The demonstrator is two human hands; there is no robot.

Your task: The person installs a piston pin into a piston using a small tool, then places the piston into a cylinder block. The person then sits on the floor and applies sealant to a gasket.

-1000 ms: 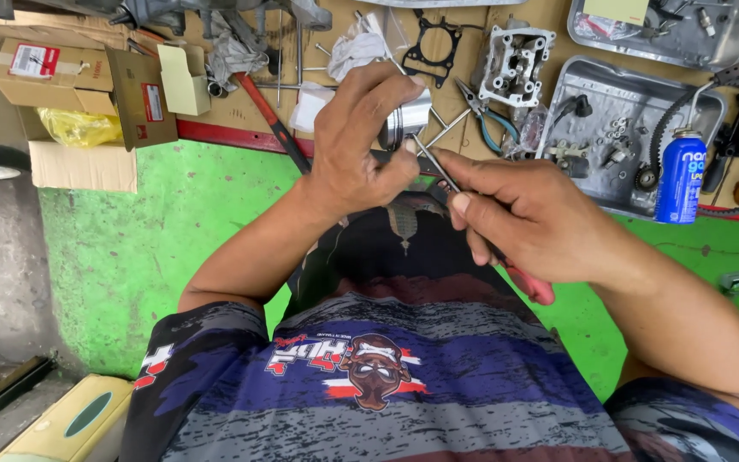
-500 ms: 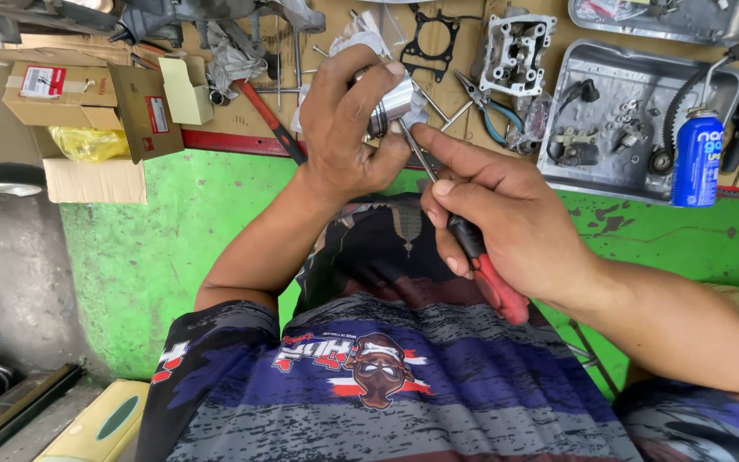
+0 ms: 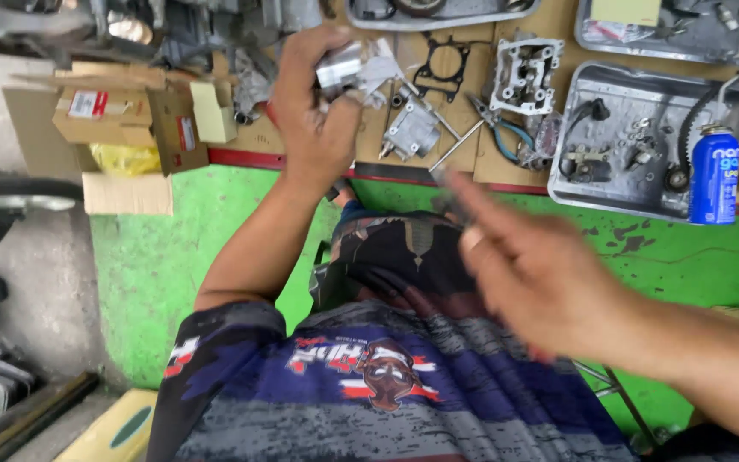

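Note:
My left hand (image 3: 314, 120) is raised over the wooden board and grips a small silver metal engine part (image 3: 341, 65) with a bit of white rag beside it. My right hand (image 3: 532, 274) is lower and to the right, above my lap, and is smeared by motion. A dark shaft blur (image 3: 452, 190) sticks out past its fingertips and a reddish handle blur (image 3: 545, 352) shows under the palm, so it seems to hold the red-handled screwdriver. The two hands are well apart.
On the wooden board lie a cast metal cover (image 3: 412, 130), a black gasket (image 3: 442, 64), a cylinder head (image 3: 525, 75) and blue-handled pliers (image 3: 498, 127). A metal tray (image 3: 733, 98) holds small parts; a blue spray can (image 3: 715, 175) stands on it. Cardboard boxes (image 3: 113, 115) sit left, on a green floor (image 3: 173, 257).
My right hand has pulled the screwdriver down and away from the metal part. My left hand has lifted the part farther up. The view has shifted right.

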